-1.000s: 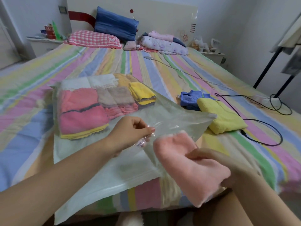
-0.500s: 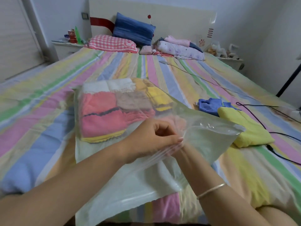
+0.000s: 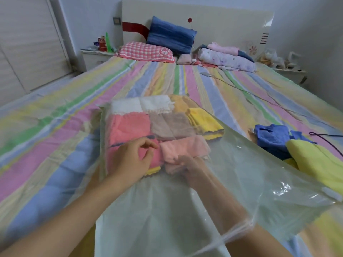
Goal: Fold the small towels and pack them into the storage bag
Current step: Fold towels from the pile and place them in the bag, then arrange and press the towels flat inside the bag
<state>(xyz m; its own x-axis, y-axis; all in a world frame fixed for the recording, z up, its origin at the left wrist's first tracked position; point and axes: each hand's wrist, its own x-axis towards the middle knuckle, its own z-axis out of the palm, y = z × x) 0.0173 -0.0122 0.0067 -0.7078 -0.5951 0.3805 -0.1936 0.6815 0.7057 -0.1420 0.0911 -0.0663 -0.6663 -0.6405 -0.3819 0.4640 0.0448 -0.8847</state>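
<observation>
A clear plastic storage bag (image 3: 259, 175) lies on the striped bed and holds several folded towels in white, coral, tan and yellow. My right hand (image 3: 187, 166) is deep inside the bag, seen through the plastic, gripping the near edge of a light pink folded towel (image 3: 185, 148) beside the coral ones. My left hand (image 3: 133, 160) rests on top of the bag over the coral towels, fingers loosely curled, thumb and forefinger close together. Whether it pinches the plastic I cannot tell. A blue towel (image 3: 271, 138) and a yellow towel (image 3: 315, 160) lie outside the bag at the right.
The striped bed (image 3: 55, 145) stretches left and beyond the bag. Pillows (image 3: 167, 43) and folded bedding (image 3: 226, 56) lie at the headboard. A thin cable (image 3: 250, 91) crosses the bed and a dark cord (image 3: 326, 135) lies at the right edge.
My right hand has pushed the pink towel from outside the bag's mouth deep into the bag next to the other towels. My left hand moved from the bag's opening onto the bag's top.
</observation>
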